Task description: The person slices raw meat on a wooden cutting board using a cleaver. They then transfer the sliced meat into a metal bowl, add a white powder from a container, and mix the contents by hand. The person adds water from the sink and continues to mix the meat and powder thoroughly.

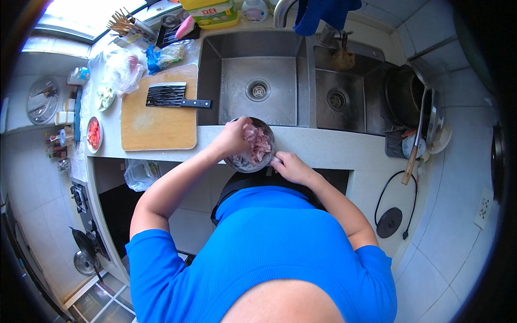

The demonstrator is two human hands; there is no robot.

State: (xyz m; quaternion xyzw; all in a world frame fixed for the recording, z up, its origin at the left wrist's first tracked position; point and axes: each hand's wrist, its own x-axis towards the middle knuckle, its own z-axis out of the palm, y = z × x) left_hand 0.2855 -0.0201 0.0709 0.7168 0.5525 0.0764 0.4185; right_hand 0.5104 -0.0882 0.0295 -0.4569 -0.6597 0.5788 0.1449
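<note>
A round metal bowl [246, 168] with a short handle is held over the counter's front edge, just before the large sink. Pale pink raw meat pieces [259, 142] lie in it, wet-looking. My left hand [233, 138] reaches over the rim into the bowl, its fingers curled into the meat and their tips partly hidden. At the bowl's right side, my right hand [292, 167] is closed round the handle [276, 160]. To the left, a cleaver [171, 96] with a black handle rests on a wooden cutting board [156, 126].
Beyond the bowl are the large sink [231, 116] and a smaller sink [323, 107]. A plate of red chopped pieces [94, 134] and a dish of pale green pieces [105, 98] stand left of the board. A dark pot [401, 97] and a long-handled spatula [413, 156] are at the right.
</note>
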